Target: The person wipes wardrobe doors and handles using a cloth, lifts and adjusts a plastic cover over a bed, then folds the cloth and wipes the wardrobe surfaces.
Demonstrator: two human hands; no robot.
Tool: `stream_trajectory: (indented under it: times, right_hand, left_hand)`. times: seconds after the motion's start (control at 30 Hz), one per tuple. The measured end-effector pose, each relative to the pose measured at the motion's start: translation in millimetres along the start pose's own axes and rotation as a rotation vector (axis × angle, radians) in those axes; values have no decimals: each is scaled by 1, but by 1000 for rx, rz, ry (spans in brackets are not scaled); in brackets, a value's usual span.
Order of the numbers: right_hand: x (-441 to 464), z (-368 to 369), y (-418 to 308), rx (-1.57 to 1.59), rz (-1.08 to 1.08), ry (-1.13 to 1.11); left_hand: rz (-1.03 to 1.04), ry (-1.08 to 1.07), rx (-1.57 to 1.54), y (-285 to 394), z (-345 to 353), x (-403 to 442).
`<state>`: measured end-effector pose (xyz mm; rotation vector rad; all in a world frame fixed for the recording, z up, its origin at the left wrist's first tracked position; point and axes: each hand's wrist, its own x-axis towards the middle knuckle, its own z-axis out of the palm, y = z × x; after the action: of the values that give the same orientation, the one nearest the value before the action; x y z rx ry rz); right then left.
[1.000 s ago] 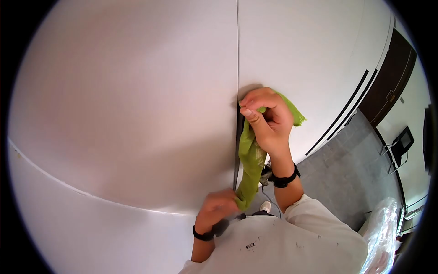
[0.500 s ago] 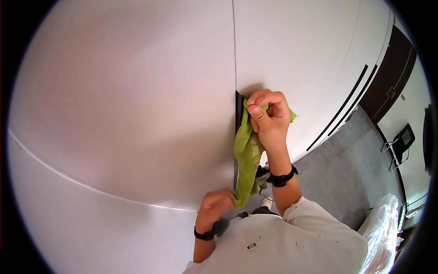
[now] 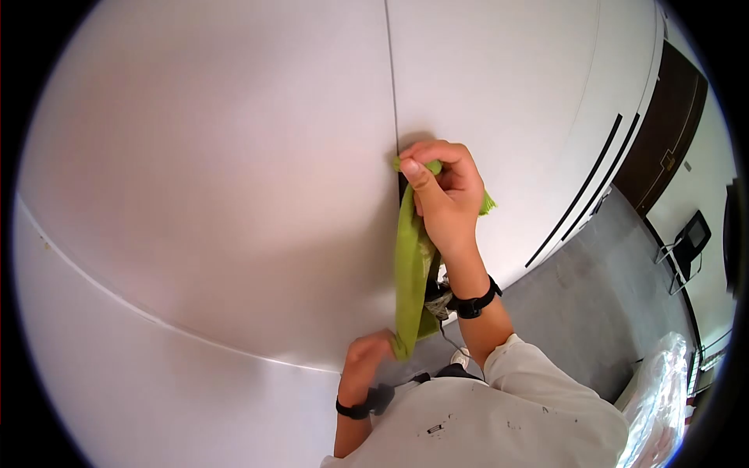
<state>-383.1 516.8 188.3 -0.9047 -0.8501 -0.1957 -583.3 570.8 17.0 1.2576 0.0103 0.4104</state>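
A green cloth (image 3: 409,273) hangs stretched lengthwise between my two hands, beside a dark recessed handle strip (image 3: 402,189) in the seam of the white panels. My right hand (image 3: 445,187) pinches the upper part of the cloth at the top of that strip, and a frayed end sticks out behind the hand. Lower down, my left hand (image 3: 370,349) is closed on the bottom end of the cloth, near the panel's lower edge. Both wrists wear black bands.
White panels (image 3: 234,156) fill the left and middle. Two long black handles (image 3: 577,187) run along the panels at the right. Beyond are a brown door (image 3: 671,125), a black chair (image 3: 691,238), grey floor (image 3: 569,312) and something wrapped in clear plastic (image 3: 659,398).
My right hand has shifted slightly left and up against the seam. The cloth is now pulled straighter between my hands. The camera view has also moved a little.
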Motion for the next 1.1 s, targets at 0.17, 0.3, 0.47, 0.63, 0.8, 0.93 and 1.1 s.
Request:
stream_trajectory:
  times: [0.17, 0.3, 0.47, 0.63, 0.8, 0.93, 1.1]
  right_hand:
    - [-3, -14, 13, 144, -98, -126]
    - [-9, -22, 17, 152, -81, -145]
    - [-16, -33, 31, 162, -58, -141]
    - [-25, -44, 48, 189, 10, -159]
    - [-33, -66, 66, -494, -246, -165]
    - [-36, -105, 77, -384, -247, 29]
    - [-31, -182, 79, -384, -77, 175]
  left_hand:
    - [29, 50, -10, -8, -10, -6]
    - [52, 59, 0, -1, -7, -4]
    - [2, 13, 13, -3, -5, 5]
    - [-72, -5, 93, -8, 0, 24]
    - [-42, 413, 108, -9, 32, 42]
    - [109, 493, 84, -23, 47, 57]
    - [175, 476, 99, -39, 86, 79]
